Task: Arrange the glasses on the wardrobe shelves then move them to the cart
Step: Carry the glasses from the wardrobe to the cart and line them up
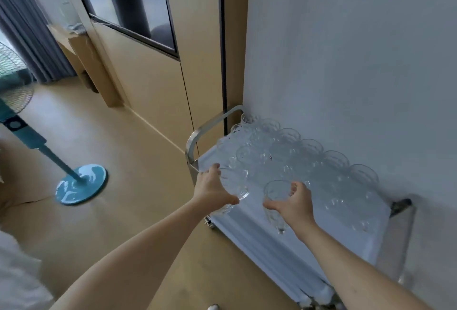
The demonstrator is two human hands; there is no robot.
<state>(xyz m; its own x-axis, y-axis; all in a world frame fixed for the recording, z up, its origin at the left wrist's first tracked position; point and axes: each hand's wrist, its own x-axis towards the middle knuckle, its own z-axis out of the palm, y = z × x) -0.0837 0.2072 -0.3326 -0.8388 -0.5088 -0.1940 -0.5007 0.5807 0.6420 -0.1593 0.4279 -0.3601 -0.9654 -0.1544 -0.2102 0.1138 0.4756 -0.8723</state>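
- Many clear glasses (294, 154) with round rims stand close together in rows on the top of the cart (249, 225), at the lower right of the frame; the motion blur hides their pattern.
- The left hand (214, 189) grips one clear glass (235, 186) with curled fingers, just above the near left corner of the cart.
- The right hand (295, 202) holds a second glass (274, 201) between thumb and fingers, over the front part of the cart top.
- The cart top looks smooth and pale blue-white, and its handle (210, 129) is a bent bar of shiny metal.
- Behind the cart rises a plain pale wall (346, 50).
- At the upper centre there is a beige wooden wardrobe (148, 87) with a dark framed panel.
- At the left edge a teal standing fan (81, 183) with a round glossy base stands on the tan floor.
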